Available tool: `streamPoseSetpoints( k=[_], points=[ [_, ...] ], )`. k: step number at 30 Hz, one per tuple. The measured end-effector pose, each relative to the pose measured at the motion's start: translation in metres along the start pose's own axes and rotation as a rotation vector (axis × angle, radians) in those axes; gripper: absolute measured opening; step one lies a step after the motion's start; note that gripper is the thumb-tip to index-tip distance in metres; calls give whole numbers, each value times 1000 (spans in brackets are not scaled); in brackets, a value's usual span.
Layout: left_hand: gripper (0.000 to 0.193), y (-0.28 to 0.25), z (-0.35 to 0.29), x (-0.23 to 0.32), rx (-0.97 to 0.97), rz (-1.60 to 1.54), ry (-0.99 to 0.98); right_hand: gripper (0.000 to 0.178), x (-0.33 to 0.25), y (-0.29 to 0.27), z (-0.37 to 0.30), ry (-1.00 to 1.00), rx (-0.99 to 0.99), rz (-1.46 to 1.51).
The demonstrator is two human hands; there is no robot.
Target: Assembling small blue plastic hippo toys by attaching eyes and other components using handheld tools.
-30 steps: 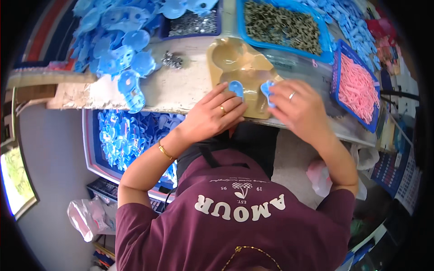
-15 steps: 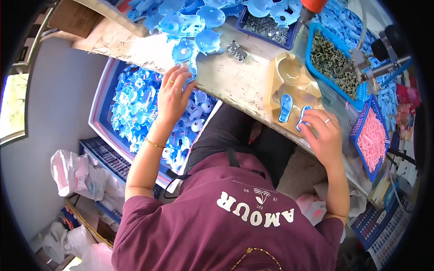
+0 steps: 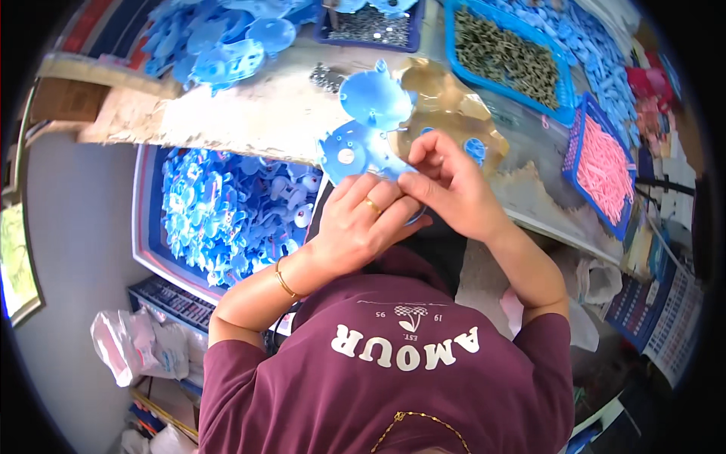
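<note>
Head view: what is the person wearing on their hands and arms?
The left hand has a gold ring on one finger and a thin gold bracelet at the wrist. The right hand shows no jewellery here. Both forearms are bare below short maroon sleeves.

Glossy blue plastic piece (image 3: 349,153)

The lower edge of the blue plastic piece (image 3: 355,155) is covered by the left hand (image 3: 367,223) and right hand (image 3: 446,185), so the grip beneath cannot be made out. The tan mould (image 3: 446,113) is partly hidden behind blue parts. The grey-parts tray (image 3: 370,26) is cut off at the top edge.
</note>
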State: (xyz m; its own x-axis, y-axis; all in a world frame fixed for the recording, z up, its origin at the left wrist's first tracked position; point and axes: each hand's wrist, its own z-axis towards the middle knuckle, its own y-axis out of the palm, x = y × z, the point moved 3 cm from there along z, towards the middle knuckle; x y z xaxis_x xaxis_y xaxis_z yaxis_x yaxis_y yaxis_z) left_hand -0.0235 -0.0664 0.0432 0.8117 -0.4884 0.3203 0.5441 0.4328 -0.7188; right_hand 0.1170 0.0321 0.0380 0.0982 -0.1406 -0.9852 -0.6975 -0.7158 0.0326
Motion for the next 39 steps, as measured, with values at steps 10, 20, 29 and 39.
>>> streamPoseSetpoints(
  k=[10,20,29,39],
  points=[
    [47,18,17,-1,-29,-163,69,14,-18,-107,-3,-51,218,-679],
    [53,41,34,-29,-41,-163,-134,14,-8,-103,11,-273,272,-816],
    [59,56,41,-30,-116,-94,-139,40,-19,-99,5,-324,318,-983],
    [71,69,59,-35,-187,-64,-89,70,-12,-103,-22,-406,130,-1171]
  ],
)
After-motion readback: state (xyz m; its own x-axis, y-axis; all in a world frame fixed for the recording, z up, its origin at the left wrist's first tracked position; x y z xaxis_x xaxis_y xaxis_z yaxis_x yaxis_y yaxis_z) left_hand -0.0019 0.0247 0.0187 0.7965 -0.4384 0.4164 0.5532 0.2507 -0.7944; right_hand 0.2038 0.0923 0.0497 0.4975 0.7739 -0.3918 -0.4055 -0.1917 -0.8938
